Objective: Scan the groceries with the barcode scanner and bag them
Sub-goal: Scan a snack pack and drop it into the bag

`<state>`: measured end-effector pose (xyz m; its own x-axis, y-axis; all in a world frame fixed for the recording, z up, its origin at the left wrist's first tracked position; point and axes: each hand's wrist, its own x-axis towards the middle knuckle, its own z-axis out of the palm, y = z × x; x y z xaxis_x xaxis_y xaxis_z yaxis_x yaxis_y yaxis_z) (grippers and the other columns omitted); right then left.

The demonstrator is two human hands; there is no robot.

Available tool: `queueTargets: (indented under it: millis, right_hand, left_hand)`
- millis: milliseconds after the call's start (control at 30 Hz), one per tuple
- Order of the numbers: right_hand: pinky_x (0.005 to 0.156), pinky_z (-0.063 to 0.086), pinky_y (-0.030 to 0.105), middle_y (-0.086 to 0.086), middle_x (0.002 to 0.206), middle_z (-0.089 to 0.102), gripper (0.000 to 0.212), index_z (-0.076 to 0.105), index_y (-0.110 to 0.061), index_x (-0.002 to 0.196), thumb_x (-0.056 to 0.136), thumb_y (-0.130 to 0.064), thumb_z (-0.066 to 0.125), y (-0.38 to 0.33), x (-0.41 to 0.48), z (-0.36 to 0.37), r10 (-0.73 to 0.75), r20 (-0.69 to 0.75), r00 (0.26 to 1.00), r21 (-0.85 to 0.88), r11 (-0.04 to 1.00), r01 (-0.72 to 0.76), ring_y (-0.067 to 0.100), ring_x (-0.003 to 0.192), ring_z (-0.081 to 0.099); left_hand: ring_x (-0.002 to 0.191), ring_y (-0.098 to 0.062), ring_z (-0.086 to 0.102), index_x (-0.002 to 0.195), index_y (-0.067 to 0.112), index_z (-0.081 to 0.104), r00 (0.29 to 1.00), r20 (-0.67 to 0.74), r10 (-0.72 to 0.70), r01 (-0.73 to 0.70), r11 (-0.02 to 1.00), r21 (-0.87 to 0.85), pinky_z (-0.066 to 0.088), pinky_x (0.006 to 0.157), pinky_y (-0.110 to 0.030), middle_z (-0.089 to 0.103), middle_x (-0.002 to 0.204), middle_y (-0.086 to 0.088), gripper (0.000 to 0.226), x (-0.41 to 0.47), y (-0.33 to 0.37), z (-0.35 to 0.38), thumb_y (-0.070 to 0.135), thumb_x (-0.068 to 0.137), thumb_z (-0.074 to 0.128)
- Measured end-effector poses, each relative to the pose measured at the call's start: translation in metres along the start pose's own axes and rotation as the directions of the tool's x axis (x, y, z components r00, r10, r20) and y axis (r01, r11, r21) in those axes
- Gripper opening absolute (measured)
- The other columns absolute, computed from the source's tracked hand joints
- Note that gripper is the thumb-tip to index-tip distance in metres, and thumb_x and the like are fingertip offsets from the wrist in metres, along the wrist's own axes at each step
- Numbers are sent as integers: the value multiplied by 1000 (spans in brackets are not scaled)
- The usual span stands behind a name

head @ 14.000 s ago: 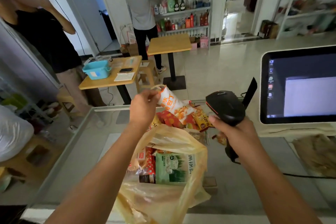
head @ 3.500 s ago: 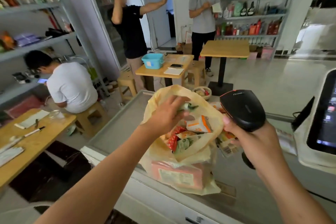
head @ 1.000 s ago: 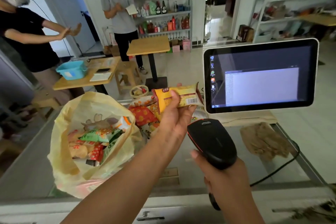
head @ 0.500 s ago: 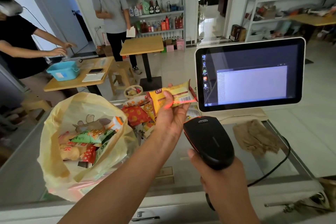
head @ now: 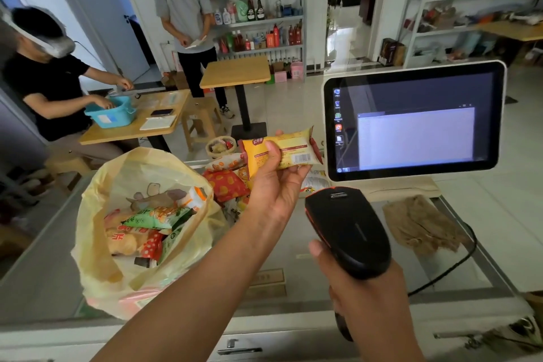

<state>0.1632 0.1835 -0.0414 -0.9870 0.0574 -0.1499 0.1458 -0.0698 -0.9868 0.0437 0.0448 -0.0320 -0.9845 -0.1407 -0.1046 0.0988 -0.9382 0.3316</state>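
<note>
My left hand (head: 274, 185) holds a yellow snack packet (head: 291, 151) up above the counter, thumb across its front, with the barcode at the packet's lower right facing me. My right hand (head: 361, 288) grips the black barcode scanner (head: 348, 228) just below and right of the packet, its head tipped toward the packet. A pale yellow plastic bag (head: 97, 244) stands open at the left, holding several snack packets. More loose snack packets (head: 226, 182) lie in a pile on the glass counter behind the bag, partly hidden by my left hand.
A white-framed touch screen (head: 414, 120) stands at the right rear of the counter (head: 293, 282). A crumpled brown cloth (head: 420, 223) lies by the scanner's cable (head: 449, 270). A small basket (head: 220, 147) sits behind the pile. Two people are at wooden tables beyond the counter.
The packet, my hands and the scanner hold nearly the same pose as half a second ago. Earlier, my left hand was putting packets into the bag, then picked up this yellow one.
</note>
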Motion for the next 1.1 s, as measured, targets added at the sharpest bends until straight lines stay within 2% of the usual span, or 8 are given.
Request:
queueTargets:
  millis: [333, 433, 533, 633, 700, 800, 900, 1100]
  right_hand:
    - [57, 50, 32, 8, 63, 69, 40, 72, -13, 81, 61, -47, 78, -22, 8, 86, -113, 251, 961, 13, 993, 113, 13, 51, 60]
    - [77, 57, 38, -11, 91, 74, 47, 70, -29, 105, 64, -49, 80, -18, 13, 121, -174, 259, 950, 45, 985, 168, 12, 87, 70]
    - [75, 54, 33, -8, 97, 72, 45, 66, -25, 110, 71, -42, 81, -16, 21, 144, -214, 294, 932, 34, 976, 214, 11, 94, 67]
    - [65, 45, 25, -3, 92, 71, 43, 67, -21, 105, 71, -44, 79, -11, 26, 156, -225, 336, 915, 16, 972, 233, 14, 90, 66]
    - [71, 48, 28, -6, 95, 72, 51, 67, -23, 109, 67, -50, 78, -7, 27, 159, -216, 345, 913, 10, 974, 226, 13, 92, 66]
    - [82, 53, 35, -10, 98, 73, 54, 67, -26, 113, 65, -49, 79, -1, 29, 159, -181, 349, 920, -31, 979, 204, 10, 97, 66]
    - [87, 56, 44, -13, 99, 73, 45, 67, -31, 113, 71, -38, 82, 3, 32, 157, -143, 366, 919, -108, 975, 195, 9, 99, 67]
    - [62, 58, 28, -6, 76, 73, 40, 70, -25, 102, 67, -42, 80, -3, 31, 155, -111, 360, 926, -211, 957, 197, 8, 71, 68]
  left_hand:
    - [130, -37, 50, 140, 8, 49, 870, 258, 420, -491, 693, 528, 44, 103, -54, 54, 138, -19, 46, -60, 164, 12, 15, 95, 55]
    - [104, -25, 60, 102, 31, 71, 785, 259, 563, -498, 325, 804, 49, 93, -49, 68, 103, -1, 29, -90, 209, -11, 7, 85, 70]
    - [98, -10, 60, 117, 21, 53, 788, 294, 540, -280, -112, 954, 52, 86, -34, 61, 109, 3, 43, -100, 236, -46, -1, 85, 71]
    - [132, -19, 45, 138, 27, 41, 907, 275, 319, 22, -688, 725, 37, 112, -45, 48, 139, 0, 64, -91, 237, -94, 21, 84, 75]
    - [151, -29, 11, 152, 37, 18, 995, -48, 85, 97, -894, 438, 8, 120, -60, 17, 161, -4, 88, -85, 227, -121, 47, 84, 71]
    - [149, -35, -22, 155, 43, -1, 923, -379, -67, 53, -953, 300, -6, 116, -67, -28, 162, -5, 81, -79, 215, -148, 56, 94, 51]
    - [149, -34, -24, 156, 43, -3, 932, -351, -95, 54, -918, 393, -5, 119, -61, -31, 161, -4, 68, -67, 219, -152, 61, 100, 30]
    - [134, -21, 45, 139, 25, 52, 975, 212, -60, -189, -720, 668, 32, 115, -40, 52, 144, 0, 42, -52, 240, -129, 42, 105, 36]
